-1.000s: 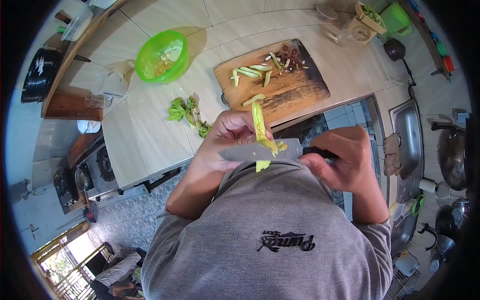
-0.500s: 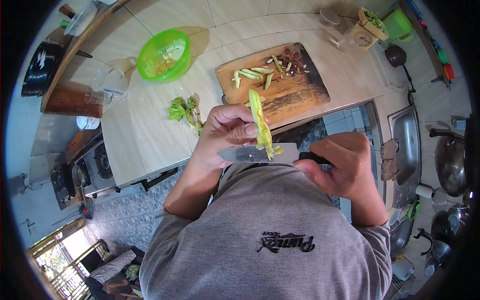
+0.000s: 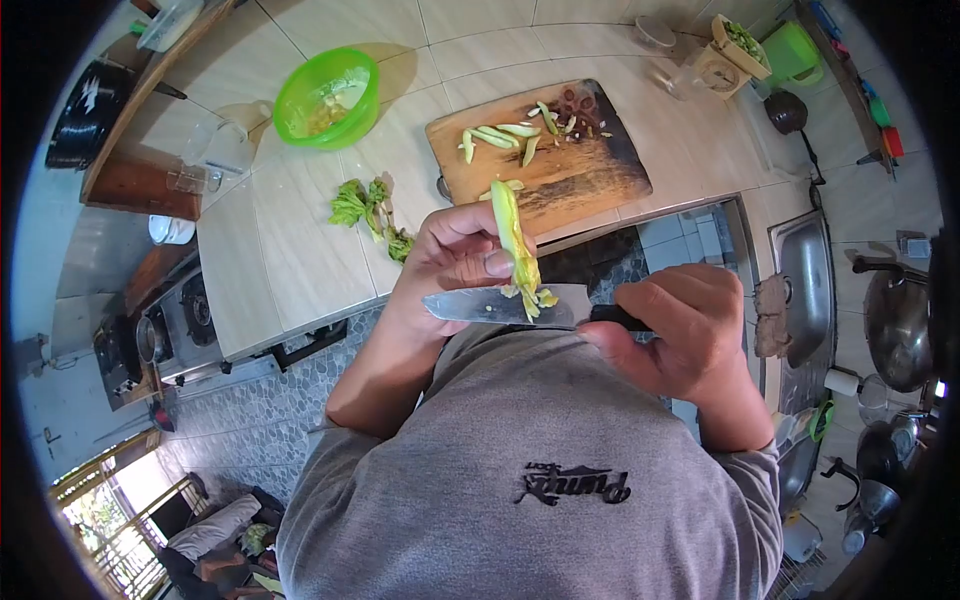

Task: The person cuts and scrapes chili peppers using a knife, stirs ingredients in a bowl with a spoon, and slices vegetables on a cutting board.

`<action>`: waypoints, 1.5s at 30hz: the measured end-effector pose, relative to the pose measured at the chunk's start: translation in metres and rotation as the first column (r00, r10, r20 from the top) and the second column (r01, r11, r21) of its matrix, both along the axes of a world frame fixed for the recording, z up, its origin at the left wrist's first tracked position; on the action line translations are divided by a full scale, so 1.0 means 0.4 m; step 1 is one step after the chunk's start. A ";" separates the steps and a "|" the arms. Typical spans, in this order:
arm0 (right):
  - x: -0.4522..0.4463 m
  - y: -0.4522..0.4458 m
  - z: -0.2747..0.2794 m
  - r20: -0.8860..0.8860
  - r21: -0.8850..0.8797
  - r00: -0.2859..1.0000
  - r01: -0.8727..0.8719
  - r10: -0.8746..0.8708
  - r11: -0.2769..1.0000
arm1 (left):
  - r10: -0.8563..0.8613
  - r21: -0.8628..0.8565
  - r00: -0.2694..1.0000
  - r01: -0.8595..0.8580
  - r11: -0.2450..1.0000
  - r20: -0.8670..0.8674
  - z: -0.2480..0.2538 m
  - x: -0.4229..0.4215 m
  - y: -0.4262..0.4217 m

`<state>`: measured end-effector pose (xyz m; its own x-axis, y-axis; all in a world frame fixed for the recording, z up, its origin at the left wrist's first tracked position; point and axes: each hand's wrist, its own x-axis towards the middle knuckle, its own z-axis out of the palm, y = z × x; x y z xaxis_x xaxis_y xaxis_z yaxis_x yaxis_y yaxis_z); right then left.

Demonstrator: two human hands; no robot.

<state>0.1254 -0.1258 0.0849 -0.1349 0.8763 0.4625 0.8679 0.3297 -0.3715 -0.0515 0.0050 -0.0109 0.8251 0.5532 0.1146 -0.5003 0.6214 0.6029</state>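
Observation:
My left hand (image 3: 450,262) is closed around a pale green vegetable stalk (image 3: 507,222), held upright with its frilly yellow-green end down. In my right hand (image 3: 690,325) is the black handle of a kitchen knife (image 3: 462,306). The broad blade points left and lies behind the stalk's ragged lower end, close to my shirt. Just beyond my hands, a wooden cutting board (image 3: 575,195) bears several cut pale green strips (image 3: 495,138) and small scraps. Leafy green trimmings (image 3: 350,203) lie on the counter left of my left hand.
A bright green bowl (image 3: 290,110) with pale yellowish pieces stands at the back left of the tiled counter (image 3: 265,270). At the back right are a kitchen scale (image 3: 718,75) and a green container (image 3: 792,52). A sink (image 3: 815,290) is on the right, a stove (image 3: 195,310) on the left.
The stalk and knife have shifted slightly left in view. Leafy bits at the stalk's lower end spread a little wider over the blade. Both hands keep their grips.

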 end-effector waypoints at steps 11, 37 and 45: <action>-0.018 -0.039 0.003 0.007 -0.017 1.000 -0.017 0.017 1.000 | -0.043 -0.040 0.998 0.045 0.998 0.055 0.001 -0.024 -0.042; -0.041 -0.041 -0.003 -0.047 0.005 0.999 0.023 -0.023 1.000 | -0.030 0.057 0.992 0.023 0.998 0.124 0.000 -0.041 -0.036; -0.040 -0.031 -0.012 -0.075 0.022 0.997 0.013 -0.012 1.000 | -0.084 0.053 0.989 0.078 0.996 0.126 -0.004 -0.055 -0.020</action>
<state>0.1092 -0.1381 0.0799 -0.0881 0.8672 0.4901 0.8419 0.3278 -0.4287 -0.0733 -0.0031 -0.0124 0.8438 0.4768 0.2463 -0.5244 0.6350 0.5673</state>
